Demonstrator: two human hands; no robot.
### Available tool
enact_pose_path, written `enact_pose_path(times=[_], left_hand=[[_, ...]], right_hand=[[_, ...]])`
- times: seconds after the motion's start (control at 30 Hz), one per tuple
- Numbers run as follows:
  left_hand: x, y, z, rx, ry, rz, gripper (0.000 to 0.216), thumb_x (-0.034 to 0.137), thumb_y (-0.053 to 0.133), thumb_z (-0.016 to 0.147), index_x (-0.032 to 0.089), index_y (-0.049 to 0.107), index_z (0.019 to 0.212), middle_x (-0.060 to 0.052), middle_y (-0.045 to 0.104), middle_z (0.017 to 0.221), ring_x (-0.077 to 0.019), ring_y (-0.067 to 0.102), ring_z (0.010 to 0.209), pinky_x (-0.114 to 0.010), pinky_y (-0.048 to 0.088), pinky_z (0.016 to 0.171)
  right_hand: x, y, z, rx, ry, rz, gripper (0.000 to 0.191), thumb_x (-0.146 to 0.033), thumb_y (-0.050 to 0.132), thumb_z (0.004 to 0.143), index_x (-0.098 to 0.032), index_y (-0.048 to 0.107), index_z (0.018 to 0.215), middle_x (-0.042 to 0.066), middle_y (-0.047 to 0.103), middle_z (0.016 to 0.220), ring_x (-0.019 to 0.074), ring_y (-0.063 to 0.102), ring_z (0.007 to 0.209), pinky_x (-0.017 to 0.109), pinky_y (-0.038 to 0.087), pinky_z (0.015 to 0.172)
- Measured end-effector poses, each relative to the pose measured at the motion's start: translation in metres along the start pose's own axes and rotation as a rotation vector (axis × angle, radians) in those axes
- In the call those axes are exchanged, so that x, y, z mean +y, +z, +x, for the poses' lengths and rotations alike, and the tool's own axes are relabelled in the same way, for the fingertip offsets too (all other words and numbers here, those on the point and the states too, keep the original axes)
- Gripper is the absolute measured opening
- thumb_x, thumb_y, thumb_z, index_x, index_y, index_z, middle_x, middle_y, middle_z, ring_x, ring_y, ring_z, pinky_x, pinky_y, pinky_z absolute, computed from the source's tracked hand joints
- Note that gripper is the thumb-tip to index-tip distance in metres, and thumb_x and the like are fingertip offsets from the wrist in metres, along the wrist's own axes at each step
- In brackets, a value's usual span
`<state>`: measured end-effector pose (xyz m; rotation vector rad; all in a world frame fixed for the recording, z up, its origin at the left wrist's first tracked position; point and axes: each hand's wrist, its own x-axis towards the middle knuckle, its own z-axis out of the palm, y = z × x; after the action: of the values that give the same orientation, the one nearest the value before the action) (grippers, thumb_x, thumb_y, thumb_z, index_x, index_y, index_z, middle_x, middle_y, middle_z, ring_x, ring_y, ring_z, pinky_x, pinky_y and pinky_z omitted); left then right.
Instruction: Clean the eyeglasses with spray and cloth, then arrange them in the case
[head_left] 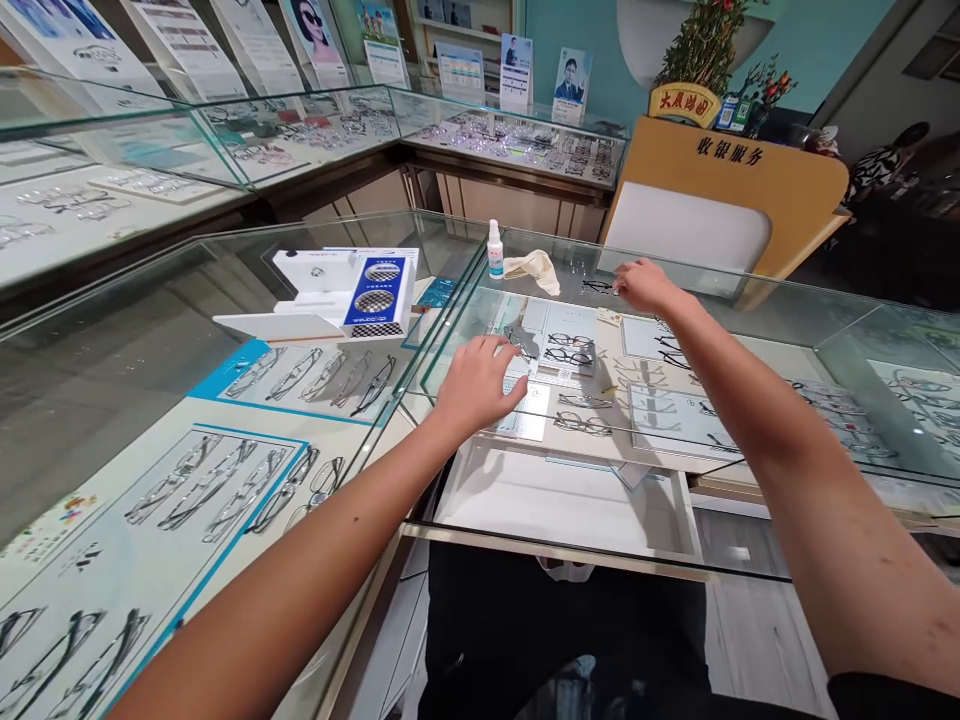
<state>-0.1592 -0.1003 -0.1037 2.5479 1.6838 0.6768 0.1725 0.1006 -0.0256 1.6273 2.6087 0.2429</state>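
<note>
Your fingers first: the left hand (480,385) has its fingers loosely spread and curved downward, palm down, tips resting on or just above the clear glass countertop (675,520); it holds nothing. The right hand (643,285) is stretched farther out, fingers drawn together at the tips against a pair of dark-rimmed spectacles (600,288) lying on top of the glass. Whether you actually pinch the frame or only touch it, I cannot tell; the fingertips hide the contact.

Position of the spectacles: on the far part of the counter glass, just left of your right hand, near the crumpled cream cleaning cloth (534,270). A small white spray bottle with a blue label (495,248) stands upright just beside the cloth, on its left.

Below your left hand, under the glass, a dark-framed pair of glasses on a white display card (568,350) lies among other frames on pale cards. The tips of the left fingers sit near a thin dark frame (517,342), but whether that one lies above or below the glass is unclear.

To the left, on the adjoining case, a white and blue cardboard display box (352,292) stands on the glass. Rows of frames on a blue-bordered white sheet (300,378) lie under it.

Beyond the counter: an orange and white cashier desk (735,200).
</note>
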Motion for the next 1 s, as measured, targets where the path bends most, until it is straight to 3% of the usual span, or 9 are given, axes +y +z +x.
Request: enact_pose_path(times=[0.13,0.37,0.5,0.6,0.67,0.73,0.8,0.87,1.0], left_hand=[[0.0,0.001,-0.001,0.002,0.007,-0.003,0.046,0.043,0.053,0.103,0.018,0.07,0.138,-0.019,0.066,0.147,-0.0401,0.059,0.138,-0.059,0.049,0.111],[0.0,0.002,0.001,-0.005,0.01,-0.004,0.049,0.044,0.052,0.103,0.017,0.069,0.14,-0.019,0.066,0.147,-0.04,0.058,0.139,-0.058,0.048,0.113],[-0.001,0.003,0.001,0.004,0.013,-0.003,0.049,0.044,0.052,0.104,0.017,0.07,0.14,-0.018,0.068,0.144,-0.0401,0.059,0.137,-0.058,0.048,0.114],[-0.001,0.003,0.001,0.005,0.013,-0.008,0.049,0.044,0.052,0.104,0.017,0.07,0.14,-0.018,0.068,0.144,-0.0396,0.059,0.137,-0.058,0.048,0.114],[0.0,0.002,0.001,-0.002,0.006,-0.004,0.049,0.044,0.052,0.103,0.017,0.07,0.14,-0.017,0.068,0.144,-0.0397,0.059,0.137,-0.057,0.048,0.114],[0.001,0.002,0.001,-0.009,-0.006,0.0,0.049,0.044,0.054,0.102,0.018,0.07,0.141,-0.017,0.068,0.145,-0.0397,0.059,0.137,-0.057,0.047,0.115],[0.002,0.002,0.001,-0.007,-0.013,0.0,0.049,0.044,0.054,0.101,0.018,0.069,0.14,-0.017,0.067,0.145,-0.0396,0.059,0.137,-0.058,0.047,0.115],[0.002,0.002,0.0,-0.001,-0.013,0.001,0.049,0.044,0.053,0.102,0.018,0.069,0.141,-0.017,0.067,0.145,-0.0399,0.058,0.137,-0.058,0.047,0.115],[0.003,0.003,0.0,-0.004,-0.018,0.021,0.05,0.044,0.051,0.102,0.017,0.069,0.141,-0.018,0.067,0.145,-0.0405,0.058,0.137,-0.058,0.047,0.114]], right_hand=[[0.0,0.02,0.008,-0.064,0.061,0.031,0.039,-0.014,0.042,0.102,-0.014,0.081,0.1,0.018,0.07,0.154,0.0387,0.053,0.134,0.057,0.048,0.109],[-0.006,0.027,0.005,-0.08,0.131,0.073,0.042,-0.019,0.04,0.107,-0.011,0.081,0.105,0.022,0.071,0.148,0.0406,0.054,0.132,0.06,0.05,0.111],[-0.023,0.008,-0.015,-0.017,0.099,0.116,0.049,-0.018,0.035,0.109,-0.011,0.079,0.129,0.016,0.059,0.167,0.04,0.049,0.147,0.059,0.046,0.12],[-0.055,-0.033,-0.064,0.145,-0.087,0.237,0.056,-0.029,0.031,0.115,-0.013,0.067,0.154,0.013,0.053,0.171,0.037,0.043,0.158,0.06,0.04,0.128],[-0.085,-0.068,-0.113,0.132,-0.231,0.332,0.063,-0.046,0.024,0.119,-0.02,0.06,0.163,0.009,0.049,0.174,0.0342,0.042,0.162,0.058,0.04,0.129],[-0.116,-0.097,-0.167,-0.094,-0.312,0.454,0.07,-0.062,0.019,0.118,-0.03,0.06,0.165,0.004,0.051,0.172,0.0311,0.05,0.158,0.054,0.046,0.126],[-0.142,-0.108,-0.214,-0.384,-0.379,0.634,0.07,-0.07,0.022,0.115,-0.039,0.068,0.157,-0.001,0.06,0.166,0.027,0.058,0.153,0.046,0.051,0.126],[-0.16,-0.094,-0.246,-0.546,-0.408,0.792,0.064,-0.071,0.031,0.114,-0.04,0.078,0.145,-0.001,0.065,0.163,0.0242,0.058,0.154,0.042,0.048,0.131],[-0.182,-0.017,-0.259,-0.565,-0.241,0.749,0.065,-0.067,0.036,0.113,-0.027,0.082,0.136,0.011,0.065,0.163,0.0304,0.051,0.161,0.049,0.045,0.133]])
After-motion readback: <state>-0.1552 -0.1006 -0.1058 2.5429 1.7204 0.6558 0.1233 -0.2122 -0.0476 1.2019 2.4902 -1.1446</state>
